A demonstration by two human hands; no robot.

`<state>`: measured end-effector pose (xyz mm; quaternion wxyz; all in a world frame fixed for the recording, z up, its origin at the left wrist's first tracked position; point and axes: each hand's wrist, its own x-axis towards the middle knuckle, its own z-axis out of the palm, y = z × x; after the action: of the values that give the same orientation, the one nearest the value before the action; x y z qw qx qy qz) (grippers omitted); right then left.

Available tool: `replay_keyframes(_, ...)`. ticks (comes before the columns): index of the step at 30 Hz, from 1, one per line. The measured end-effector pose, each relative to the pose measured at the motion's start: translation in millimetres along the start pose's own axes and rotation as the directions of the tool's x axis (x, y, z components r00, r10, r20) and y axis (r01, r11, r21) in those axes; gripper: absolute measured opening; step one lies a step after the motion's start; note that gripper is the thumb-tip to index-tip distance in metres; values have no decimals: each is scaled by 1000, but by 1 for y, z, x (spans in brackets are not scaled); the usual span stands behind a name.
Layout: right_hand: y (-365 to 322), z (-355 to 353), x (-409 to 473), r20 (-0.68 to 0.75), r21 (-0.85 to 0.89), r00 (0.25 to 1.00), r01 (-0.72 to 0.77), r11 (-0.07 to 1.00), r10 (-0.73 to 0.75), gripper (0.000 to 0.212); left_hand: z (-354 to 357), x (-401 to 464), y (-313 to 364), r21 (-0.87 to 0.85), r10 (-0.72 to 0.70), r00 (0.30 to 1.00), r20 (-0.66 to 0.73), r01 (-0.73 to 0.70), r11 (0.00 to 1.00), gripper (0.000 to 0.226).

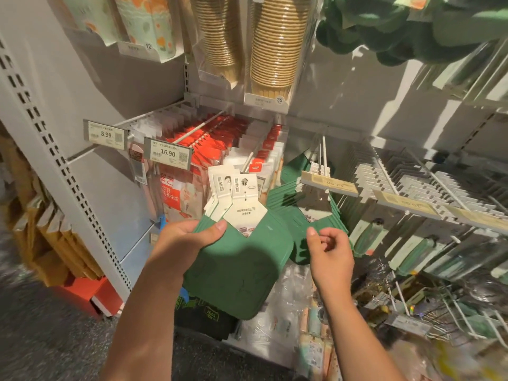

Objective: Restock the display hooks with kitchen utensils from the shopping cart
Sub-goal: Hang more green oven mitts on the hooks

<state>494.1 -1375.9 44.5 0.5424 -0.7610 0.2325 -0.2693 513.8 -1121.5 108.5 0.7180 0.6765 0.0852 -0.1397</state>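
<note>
My left hand (192,237) grips a stack of green mats (239,270), right hand (328,250) loosely curled, empty — risk: stack fans, cards miss the hook (323,152).

A grey pegboard display wall (90,166) carries white hooks (324,152). Far left, hooks hold red and white packets (209,144) behind price tags (167,153). To the right, green mats (316,215) hang on a hook; farther right hang pale boxed utensils (406,188).

left hand (189,237) gripping green mats (239,270) (stacked), right hand (330,251) beside
</note>
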Motion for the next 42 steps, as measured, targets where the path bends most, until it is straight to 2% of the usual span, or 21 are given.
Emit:
replay_keyframes(2, -12, 2, -2, 47, 70, 998, 46, 997, -49, 16, 7, 2, -2, 24, -16, 1000, 17, 15, 1000, 15)
replay_keyframes(4, -23, 4, -7, 125, 64, 987, 90, 994, -98, 10, 14, 4, -6, 65, 17, 1000, 25, -19, 998, 15)
replay_keyframes(6, -30, 6, -13, 187, 55, 975, 112, 992, -121, 8, 24, 5, -10, 129, 64, 997, 39, -69, 989, 27)
replay_keyframes(8, -30, 10, -17, 244, 4, 959, 147, 989, -144, 13, 32, 7, -15, 194, 95, 994, 54, -104, 976, 46)
replay_keyframes(11, -33, 16, -25, 317, -60, 930, 213, 975, -184, 32, 39, 6, -17, 217, 135, 991, 21, -136, 967, 45)
replay_keyframes(14, -35, 17, -30, 260, -37, 943, 223, 974, -206, 29, 40, 7, -19, 228, 152, 988, 18, -152, 962, 53)
replay_keyframes(17, -38, 17, -31, 201, -14, 958, 211, 977, -204, 27, 41, 8, -18, 204, 121, 992, 21, -123, 971, 47)
replay_keyframes(21, -40, 16, -28, 225, 9, 955, 195, 981, -192, 34, 41, 9, -17, 125, 45, 995, 87, -56, 991, 31)
replay_keyframes(24, -38, 15, -27, 234, 47, 954, 181, 982, -187, 34, 39, 13, -19, 122, 33, 996, 80, -42, 992, 27)
replay_keyframes(29, -29, 15, -24, 185, 34, 966, 177, 984, -180, 24, 32, 16, -19, 137, 73, 997, 34, -77, 988, 42)
replay_keyframes(32, -19, 9, -14, 108, -25, 981, 163, 986, -159, 14, 27, 18, -14, 125, 67, 997, -26, -63, 990, 32)
replay_keyframes(36, -10, 1, -2, 51, -144, 991, 132, 981, -126, 18, 24, 19, -9, 182, 113, 991, -67, -99, 978, 18)
replay_keyframes(42, -10, -8, 14, -11, -153, 994, 105, 983, -108, 18, 20, 28, -17, 273, 248, 960, -133, -205, 940, 38)
